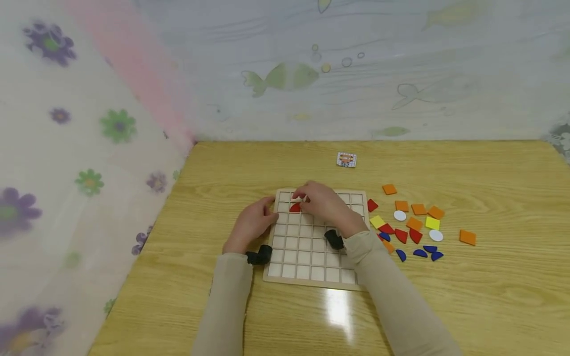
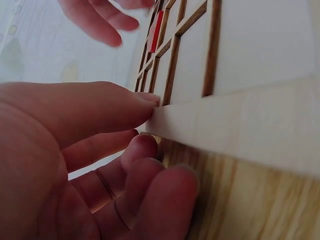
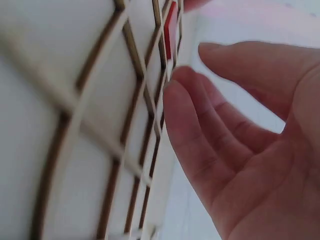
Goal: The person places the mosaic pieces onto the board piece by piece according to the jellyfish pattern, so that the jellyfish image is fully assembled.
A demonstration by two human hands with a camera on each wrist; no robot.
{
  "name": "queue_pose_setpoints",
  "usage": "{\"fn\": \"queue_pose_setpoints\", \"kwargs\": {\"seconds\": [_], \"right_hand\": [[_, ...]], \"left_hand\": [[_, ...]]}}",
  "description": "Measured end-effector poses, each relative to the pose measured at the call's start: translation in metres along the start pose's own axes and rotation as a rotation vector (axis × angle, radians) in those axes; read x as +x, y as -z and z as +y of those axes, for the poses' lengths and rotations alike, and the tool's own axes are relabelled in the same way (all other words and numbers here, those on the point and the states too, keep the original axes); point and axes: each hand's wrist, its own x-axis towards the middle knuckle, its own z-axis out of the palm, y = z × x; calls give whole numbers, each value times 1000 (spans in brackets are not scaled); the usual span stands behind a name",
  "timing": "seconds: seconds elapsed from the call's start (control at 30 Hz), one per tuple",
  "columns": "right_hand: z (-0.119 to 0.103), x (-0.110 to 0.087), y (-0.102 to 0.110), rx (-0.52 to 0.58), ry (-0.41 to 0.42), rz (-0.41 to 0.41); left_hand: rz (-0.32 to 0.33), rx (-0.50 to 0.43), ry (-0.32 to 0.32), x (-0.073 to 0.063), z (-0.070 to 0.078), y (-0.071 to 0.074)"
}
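Note:
A wooden grid board (image 1: 311, 283) with pale square cells lies on the table. At its left edge, my left hand (image 1: 251, 221) grips the frame. The left wrist view has the thumb on the rim and the other fingers curled beside and below it. One red quarter-round piece (image 1: 295, 207) sits in a cell near the board's upper left. Just right of that piece, my right hand (image 1: 327, 205) hovers over the upper cells. In the right wrist view its thumb and fingers (image 3: 180, 107) are apart with nothing between them, close to the red piece (image 3: 170, 32).
Right of the board lie scattered orange squares (image 1: 402, 205), yellow squares (image 1: 432, 223), white discs (image 1: 436, 235), red quarter-rounds (image 1: 415, 236) and blue half-round pieces (image 1: 420, 253). A small pattern card (image 1: 346, 159) lies behind the board. Walls border the table's back and left.

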Motion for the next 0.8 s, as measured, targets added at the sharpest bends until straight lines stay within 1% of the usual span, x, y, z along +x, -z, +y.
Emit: {"fn": "queue_pose_setpoints", "kwargs": {"seconds": [0.17,0.3,0.37,0.47,0.53,0.63,0.73,0.8], "right_hand": [[11,-15,14,-1,-26,18],[24,-26,26,17,-66,37],[31,-30,31,26,-71,45],[41,-36,41,55,-103,61],[49,-41,47,66,-119,74],[58,-49,54,112,-160,94],[68,-59,57,148,-195,119],[75,-66,59,151,-216,136]], "left_hand": [[-5,-2,6,1,3,-2],[-5,6,-5,1,5,1],[-6,4,-6,1,5,3],[-11,1,-8,1,4,5],[-16,-13,-9,0,2,6],[-17,-48,7,-1,0,5],[-27,-94,22,-2,-3,3],[-33,-107,22,-2,-3,0]]}}
